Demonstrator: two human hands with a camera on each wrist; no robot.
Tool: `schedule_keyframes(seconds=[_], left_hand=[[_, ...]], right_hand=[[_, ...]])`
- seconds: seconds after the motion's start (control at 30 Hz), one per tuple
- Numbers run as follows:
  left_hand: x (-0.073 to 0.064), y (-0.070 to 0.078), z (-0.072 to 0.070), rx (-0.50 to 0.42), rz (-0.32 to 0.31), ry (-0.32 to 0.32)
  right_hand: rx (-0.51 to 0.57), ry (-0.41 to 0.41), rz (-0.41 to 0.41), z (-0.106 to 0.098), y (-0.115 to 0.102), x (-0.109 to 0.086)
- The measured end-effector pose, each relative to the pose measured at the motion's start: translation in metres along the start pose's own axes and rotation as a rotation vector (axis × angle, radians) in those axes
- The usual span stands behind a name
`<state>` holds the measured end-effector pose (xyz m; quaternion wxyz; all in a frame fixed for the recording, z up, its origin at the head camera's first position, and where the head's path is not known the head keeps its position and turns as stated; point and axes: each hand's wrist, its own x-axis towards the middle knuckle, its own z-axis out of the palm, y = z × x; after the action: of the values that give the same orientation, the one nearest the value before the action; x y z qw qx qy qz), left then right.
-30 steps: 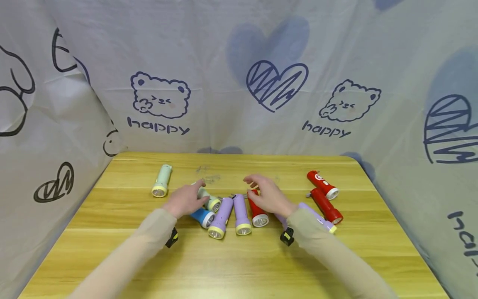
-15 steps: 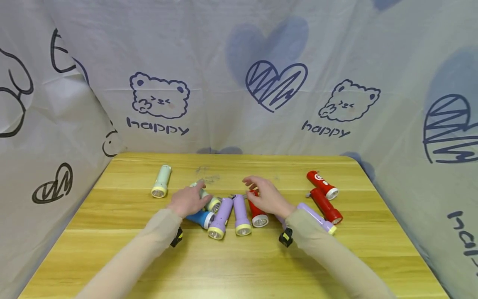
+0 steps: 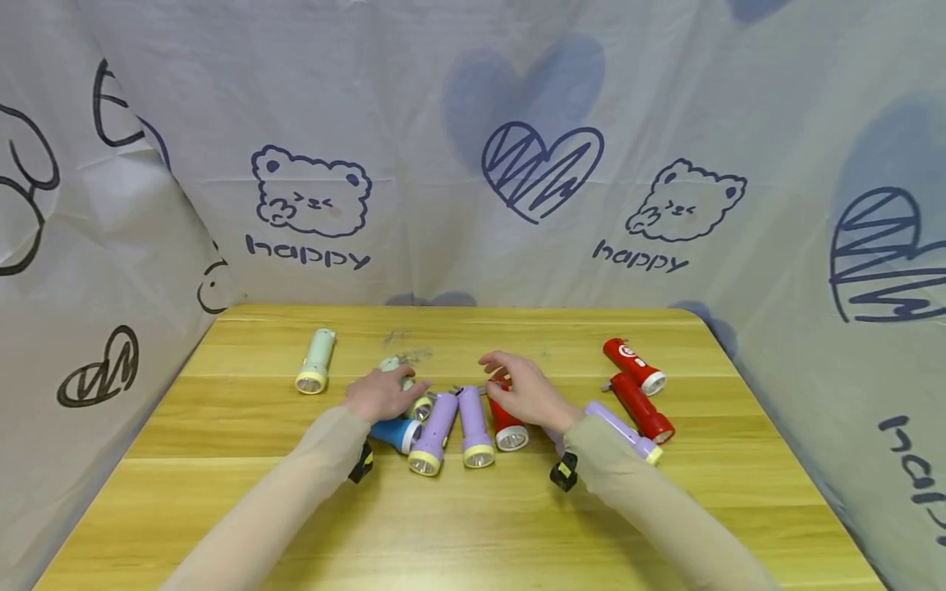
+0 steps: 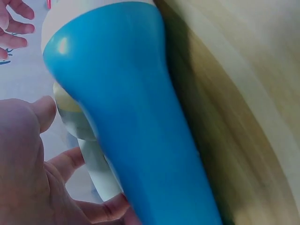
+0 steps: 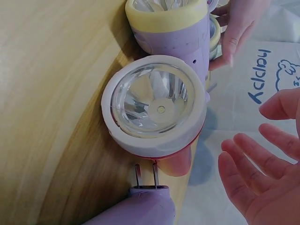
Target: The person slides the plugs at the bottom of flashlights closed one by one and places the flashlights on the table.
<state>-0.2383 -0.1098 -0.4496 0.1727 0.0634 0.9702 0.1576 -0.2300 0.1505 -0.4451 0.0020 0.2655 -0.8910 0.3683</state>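
My left hand [image 3: 383,396] is over a pale green flashlight [image 4: 96,171], which lies partly hidden behind the blue flashlight [image 4: 126,112]. In the left wrist view the fingers reach to the green body, and the thumb stands apart from its head. The right hand [image 3: 528,392] hovers above a red flashlight [image 3: 508,423] with a white rim, fingers loosely bent and holding nothing in the right wrist view. Two purple flashlights, one on the left [image 3: 436,431] and one on the right [image 3: 475,427], lie between the hands with their yellow heads toward me.
Another pale green flashlight [image 3: 317,361] lies at the far left of the wooden table [image 3: 458,533]. On the right are two red flashlights, a rear one [image 3: 634,366] and a nearer one [image 3: 643,409], beside a purple flashlight [image 3: 621,428]. Another purple flashlight [image 5: 140,208] shows its plug prongs.
My left hand has shifted a little to the right, uncovering more of the blue flashlight. The right hand has stayed nearly in place. The head view has shifted slightly.
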Motion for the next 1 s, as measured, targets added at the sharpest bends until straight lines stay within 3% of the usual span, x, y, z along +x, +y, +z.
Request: schedule_keyframes(seconds=[0.33, 1.0], left_hand=[[0.0069, 0.0001, 0.0015, -0.052, 0.044, -0.015], [0.0061, -0.0043, 0.0014, -0.195, 0.099, 0.121]], right_hand=[[0.025, -0.02, 0.03, 0.0011, 0.0013, 0.0017], [0.054, -0.02, 0.043, 0.0019, 0.0038, -0.0004]])
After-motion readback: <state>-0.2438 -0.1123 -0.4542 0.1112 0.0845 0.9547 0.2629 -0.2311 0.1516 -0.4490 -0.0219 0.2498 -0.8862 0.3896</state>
